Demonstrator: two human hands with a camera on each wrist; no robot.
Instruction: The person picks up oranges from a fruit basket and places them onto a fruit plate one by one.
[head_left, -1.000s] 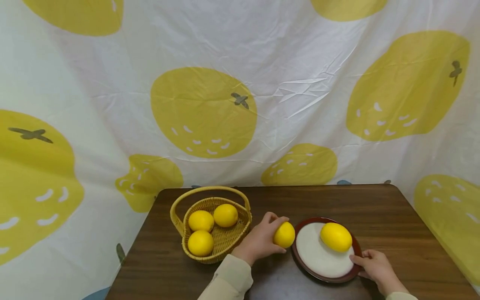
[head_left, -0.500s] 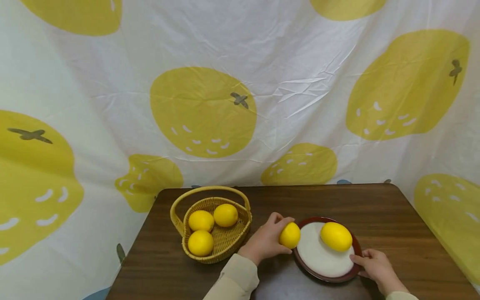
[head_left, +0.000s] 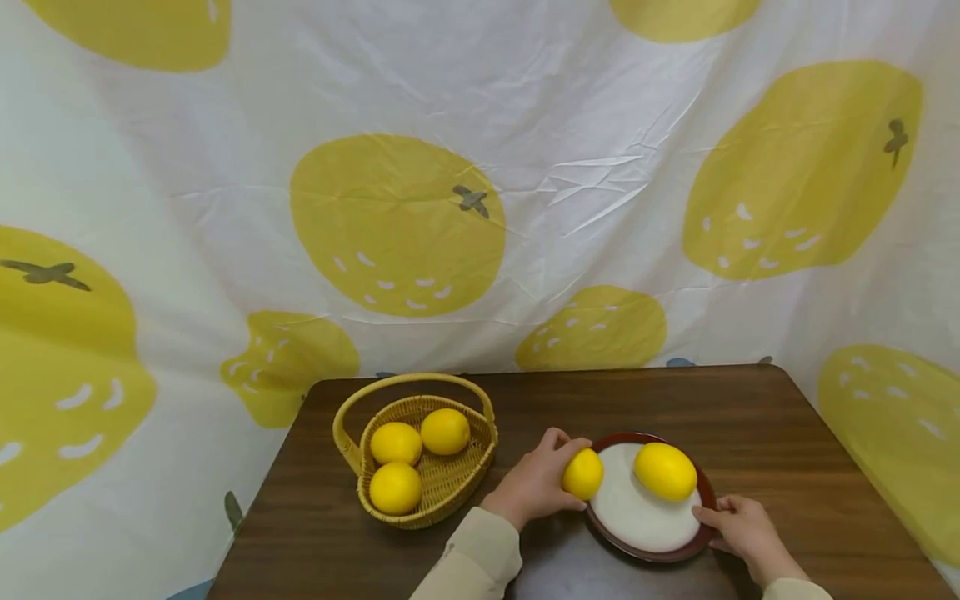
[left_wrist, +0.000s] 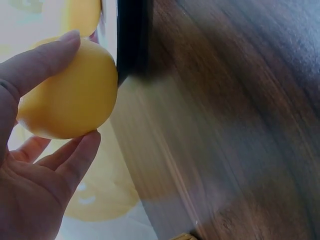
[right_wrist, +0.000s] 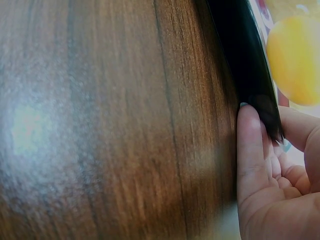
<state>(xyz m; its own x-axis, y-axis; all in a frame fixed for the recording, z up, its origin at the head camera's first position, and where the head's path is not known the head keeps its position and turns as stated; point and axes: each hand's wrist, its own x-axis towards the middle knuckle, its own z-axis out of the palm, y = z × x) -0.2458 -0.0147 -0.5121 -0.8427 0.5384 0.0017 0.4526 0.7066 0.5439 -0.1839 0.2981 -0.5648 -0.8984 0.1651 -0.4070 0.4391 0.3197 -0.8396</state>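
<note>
My left hand [head_left: 536,482] grips a yellow lemon [head_left: 582,474] at the left rim of a plate [head_left: 641,521] with a white middle and dark red rim. In the left wrist view, thumb and fingertips hold this lemon [left_wrist: 75,95] from opposite sides. A second lemon [head_left: 665,472] lies on the plate toward its back right. My right hand [head_left: 746,533] pinches the plate's right rim, thumb on top. The right wrist view shows its fingers [right_wrist: 252,150] against the dark underside of the plate [right_wrist: 245,60].
A wicker basket [head_left: 457,483] with a tall arched handle stands on the left of the dark wooden table [head_left: 780,442]. Three lemons [head_left: 396,488] lie in it. Behind the table hangs a white cloth [head_left: 570,167] printed with big lemons.
My left hand has carried its lemon a little to the right, up to the plate's left rim. The right hand keeps its hold on the plate. The head view has shifted slightly.
</note>
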